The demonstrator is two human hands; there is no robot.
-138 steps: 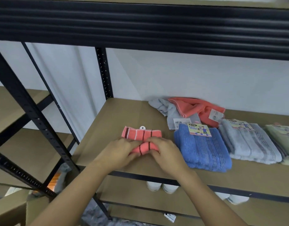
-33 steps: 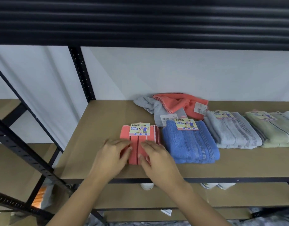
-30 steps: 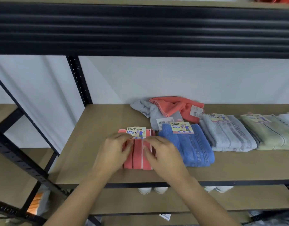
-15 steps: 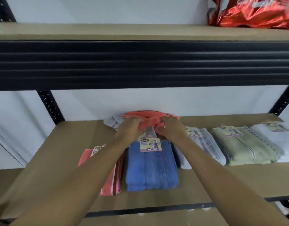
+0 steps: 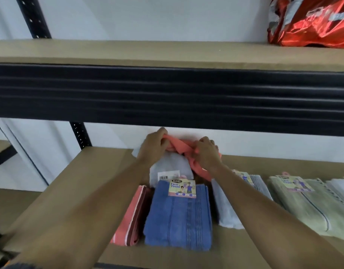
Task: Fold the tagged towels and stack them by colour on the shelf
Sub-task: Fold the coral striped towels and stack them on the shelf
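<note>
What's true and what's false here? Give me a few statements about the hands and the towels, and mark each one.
1. The left hand and the right hand both grip a crumpled coral towel. True.
2. A folded coral towel lies just left of the blue towel. True.
3. The blue towel carries no tag. False: a paper tag lies on its far end.
4. The upper shelf holds folded towels. False: the only thing in view on it is a shiny red bag.
</note>
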